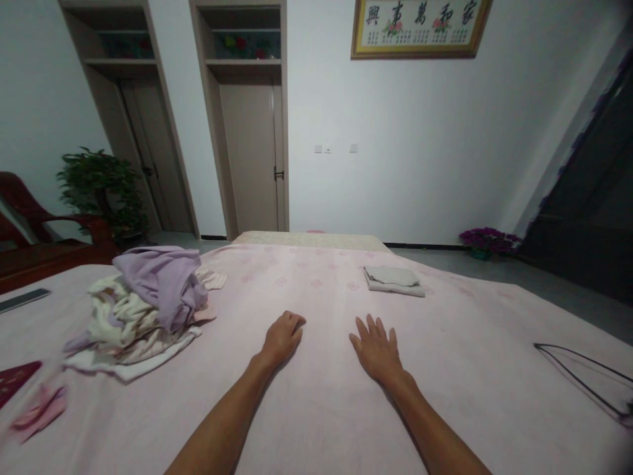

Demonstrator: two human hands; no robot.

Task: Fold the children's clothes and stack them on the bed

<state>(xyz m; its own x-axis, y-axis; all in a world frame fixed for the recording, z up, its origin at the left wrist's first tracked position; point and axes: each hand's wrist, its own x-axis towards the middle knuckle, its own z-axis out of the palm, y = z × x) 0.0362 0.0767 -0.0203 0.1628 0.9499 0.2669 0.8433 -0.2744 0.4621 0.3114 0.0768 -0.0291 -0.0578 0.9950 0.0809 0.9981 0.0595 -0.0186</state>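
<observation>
My right hand (376,349) lies flat on the pink bedspread (316,396), fingers spread and holding nothing. To its left, my left hand (283,338) rests on the same cloth with its fingers curled in, and I see nothing in it. Beyond the right hand sits a folded light grey cloth (393,280). A heap of crumpled clothes stands left of my left hand: a purple garment (168,280) on top, a cream patterned one (121,313) below. Neither hand touches the clothes.
At the left lie a small pink cloth (42,412), a dark red flat item (17,381) and a dark slab-like object (24,300). A thin black loop (573,379) lies at the right. Past the bedspread are a wooden chair (93,227) and purple flowers (488,239).
</observation>
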